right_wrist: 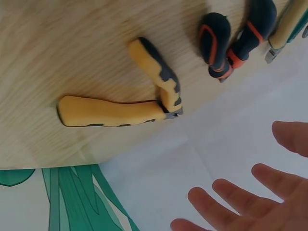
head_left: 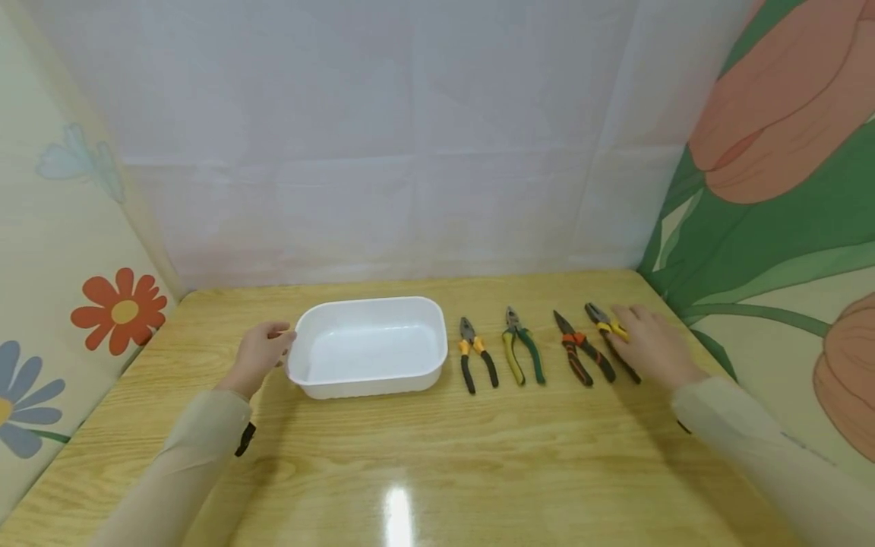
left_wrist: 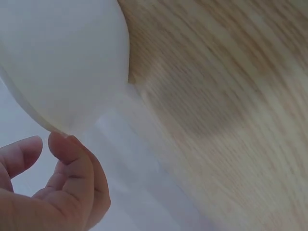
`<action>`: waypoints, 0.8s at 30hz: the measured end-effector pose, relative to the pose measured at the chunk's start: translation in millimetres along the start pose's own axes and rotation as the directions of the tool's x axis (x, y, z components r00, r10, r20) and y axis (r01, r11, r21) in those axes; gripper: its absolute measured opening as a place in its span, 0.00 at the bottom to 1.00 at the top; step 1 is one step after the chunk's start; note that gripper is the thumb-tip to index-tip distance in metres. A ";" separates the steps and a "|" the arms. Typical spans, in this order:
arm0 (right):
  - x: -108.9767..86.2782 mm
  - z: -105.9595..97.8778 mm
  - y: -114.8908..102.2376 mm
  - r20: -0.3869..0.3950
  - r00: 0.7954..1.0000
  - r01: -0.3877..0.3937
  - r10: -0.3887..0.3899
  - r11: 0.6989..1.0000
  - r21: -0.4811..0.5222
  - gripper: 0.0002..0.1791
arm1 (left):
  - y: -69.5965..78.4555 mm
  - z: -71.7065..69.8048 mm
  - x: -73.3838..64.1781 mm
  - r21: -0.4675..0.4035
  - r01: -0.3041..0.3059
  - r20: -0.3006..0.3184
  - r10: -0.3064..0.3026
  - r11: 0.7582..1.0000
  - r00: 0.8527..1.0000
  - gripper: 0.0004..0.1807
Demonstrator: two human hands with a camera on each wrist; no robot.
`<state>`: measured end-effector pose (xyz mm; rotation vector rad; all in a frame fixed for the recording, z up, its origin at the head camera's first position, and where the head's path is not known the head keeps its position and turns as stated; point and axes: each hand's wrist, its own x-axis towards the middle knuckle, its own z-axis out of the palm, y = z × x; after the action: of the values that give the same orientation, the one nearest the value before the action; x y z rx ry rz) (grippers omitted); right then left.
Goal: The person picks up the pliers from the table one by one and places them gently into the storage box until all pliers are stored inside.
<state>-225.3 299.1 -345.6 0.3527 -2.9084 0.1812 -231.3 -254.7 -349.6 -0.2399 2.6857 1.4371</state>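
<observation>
A white rectangular plastic tray point(head_left: 369, 380) stands on the wooden table, left of the middle. My left hand point(head_left: 263, 353) is at its left end; in the left wrist view a bent fingertip point(left_wrist: 60, 144) touches the rim, with the thumb apart from it. My right hand point(head_left: 652, 346) hovers over the rightmost yellow-and-black pliers point(head_left: 597, 313), partly covering them in the head view. Its fingers are spread and hold nothing in the right wrist view, where those pliers point(right_wrist: 110, 111) lie with handles apart.
Left of those pliers lie red-and-black long-nose pliers point(head_left: 577, 349), green-and-yellow pliers point(head_left: 525, 338) and orange-and-black pliers point(head_left: 467, 347), in a row. A white cloth point(head_left: 410, 152) hangs behind the table point(head_left: 437, 456). Flower-patterned cloths point(head_left: 786, 251) stand at both sides.
</observation>
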 end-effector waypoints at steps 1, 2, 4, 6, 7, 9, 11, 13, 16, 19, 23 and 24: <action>0.1 0.7 2.4 0.011 1.000 -0.001 0.001 1.000 0.005 0.29 | -0.1 -1.0 1.3 -0.008 0.002 0.005 -0.002 1.000 1.000 0.28; 0.2 1.3 4.7 0.018 1.000 0.000 0.000 1.000 0.008 0.29 | -0.2 -1.7 2.6 -0.016 0.007 0.013 -0.007 1.000 1.000 0.28; 0.2 2.9 8.2 0.023 1.000 0.002 -0.003 1.000 0.016 0.29 | -0.6 -2.9 5.8 -0.030 0.026 0.024 -0.025 0.999 0.999 0.28; -0.2 3.9 10.7 0.021 1.000 0.006 -0.007 0.999 0.034 0.28 | -1.2 -3.7 9.4 -0.041 0.050 0.030 -0.048 0.998 0.998 0.28; -0.5 4.4 11.7 0.019 1.000 0.007 -0.008 0.999 0.045 0.28 | -1.7 -3.9 11.1 -0.044 0.064 0.036 -0.063 0.997 0.997 0.28; -0.6 5.3 14.1 0.023 1.000 0.003 -0.005 0.998 0.063 0.28 | -2.5 -4.4 14.1 -0.044 0.088 0.049 -0.086 0.995 0.995 0.28; -0.8 6.6 16.2 0.029 1.000 -0.001 -0.001 0.997 0.079 0.28 | -3.7 -4.7 17.2 -0.038 0.102 0.063 -0.100 0.994 0.993 0.28; -0.1 8.7 19.1 0.037 0.999 -0.007 0.004 0.997 0.083 0.29 | -4.8 -4.9 19.4 -0.039 0.108 0.084 -0.104 0.993 0.991 0.28; 1.3 11.6 22.9 0.040 0.999 -0.009 0.006 0.997 0.081 0.29 | -7.9 -5.5 22.7 -0.072 0.123 0.126 -0.113 0.990 0.986 0.29; 1.9 14.3 26.0 0.046 0.999 -0.017 0.014 0.997 0.074 0.28 | -12.5 -7.3 24.9 -0.129 0.139 0.181 -0.115 0.982 0.977 0.31; 0.9 16.2 30.3 0.072 0.997 -0.025 0.019 0.996 0.080 0.29 | -19.6 -9.7 26.9 -0.206 0.135 0.226 -0.087 0.969 0.970 0.32; 0.4 16.3 31.3 0.081 0.997 -0.027 0.020 0.996 0.088 0.29 | -20.9 -9.8 27.3 -0.228 0.132 0.233 -0.078 0.965 0.969 0.31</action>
<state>-236.6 326.8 -364.3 0.3484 -2.9909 0.3083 -254.5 -276.9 -365.4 -0.2201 2.2873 1.6496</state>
